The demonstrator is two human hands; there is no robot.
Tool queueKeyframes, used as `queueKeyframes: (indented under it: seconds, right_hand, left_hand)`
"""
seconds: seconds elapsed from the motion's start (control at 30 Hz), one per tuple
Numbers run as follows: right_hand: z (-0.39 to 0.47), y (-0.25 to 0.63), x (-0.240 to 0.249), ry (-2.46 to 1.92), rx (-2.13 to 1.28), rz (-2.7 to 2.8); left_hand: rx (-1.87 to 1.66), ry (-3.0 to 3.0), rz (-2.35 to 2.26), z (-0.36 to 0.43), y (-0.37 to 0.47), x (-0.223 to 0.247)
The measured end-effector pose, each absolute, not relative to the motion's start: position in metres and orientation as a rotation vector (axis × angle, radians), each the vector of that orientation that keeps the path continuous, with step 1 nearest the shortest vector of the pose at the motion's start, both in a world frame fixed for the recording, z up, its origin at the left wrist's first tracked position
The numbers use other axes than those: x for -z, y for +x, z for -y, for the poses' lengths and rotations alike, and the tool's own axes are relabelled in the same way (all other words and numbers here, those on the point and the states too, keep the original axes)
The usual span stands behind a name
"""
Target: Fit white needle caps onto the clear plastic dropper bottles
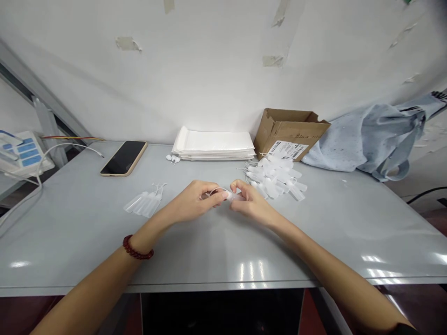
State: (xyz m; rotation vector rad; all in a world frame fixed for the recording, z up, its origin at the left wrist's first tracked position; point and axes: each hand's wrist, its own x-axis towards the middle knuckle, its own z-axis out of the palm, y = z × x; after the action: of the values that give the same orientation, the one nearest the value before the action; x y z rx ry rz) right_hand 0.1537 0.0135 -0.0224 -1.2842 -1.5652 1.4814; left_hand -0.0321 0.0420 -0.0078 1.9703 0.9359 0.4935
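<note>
Above the middle of the table, my left hand (195,201) and my right hand (252,201) meet at a small translucent white plastic sleeve with a looped cord (229,196). My left thumb and finger pinch its cord end, and the thin cord arcs over those fingers. The other end sits between the thumb and fingers of my right hand, which partly cover it. Just beyond my right hand lies a loose pile of similar sleeves (275,177). To the left of my left hand, several more sleeves (145,204) lie side by side with their cords pointing away.
A phone (124,158) lies at the back left near a white cable (70,144) and a power strip (26,153). White envelopes (214,144) are stacked by the wall, beside an open cardboard box (289,132). A pale blue cloth bag (359,135) rests at the right.
</note>
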Motion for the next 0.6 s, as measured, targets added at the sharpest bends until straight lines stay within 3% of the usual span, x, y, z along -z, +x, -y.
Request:
queueKeyframes:
  seconds: [0.1, 0.17, 0.4, 0.6]
  right_hand:
    - [-0.0127, 0.1529, 0.0258, -1.382, -1.018, 1.794]
    - [-0.0131, 0.1538, 0.0269, -1.392, -0.892, 1.88]
    - [-0.0138, 0.1575, 0.029, -1.336, -0.754, 2.015]
    - [-0.0116, 0.1562, 0.0282, -1.314, -0.844, 1.961]
  left_hand:
    - [-0.488, 1.87, -0.994, -0.0419, -0.0296, 0.0105]
    - [-0.496, 1.818, -0.999, -0.0416, -0.0274, 0.0128]
    - [-0.499, 1.73, -0.97, -0.0406, -0.0228, 0.0183]
    - [-0.485, 1.783, -0.912, -0.0387, -0.026, 0.0123]
